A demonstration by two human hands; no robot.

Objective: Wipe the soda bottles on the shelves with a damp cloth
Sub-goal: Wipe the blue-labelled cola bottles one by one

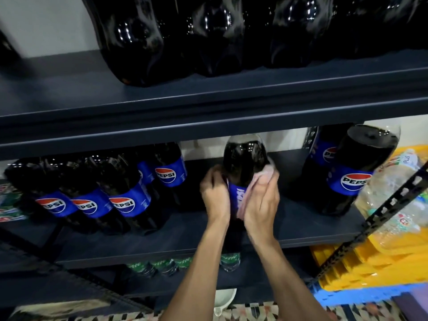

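A large dark Pepsi bottle (245, 162) with a blue label is held out in front of the middle shelf (301, 230). My left hand (214, 193) grips its left side at the label. Against its right side my right hand (261, 200) presses a pink cloth (254, 181), which wraps part of the label. Several more Pepsi bottles (120, 195) stand on the middle shelf to the left, and two others (354, 172) to the right. The top shelf (69, 98) carries a row of big dark bottles (208, 38).
Green-labelled bottles (162, 266) stand on the lower shelf under my arms. Yellow crates (370, 262) with clear plastic bottles (398, 200) sit at the right, beyond a perforated black shelf post (382, 212). A blue crate (352, 295) and patterned floor lie below.
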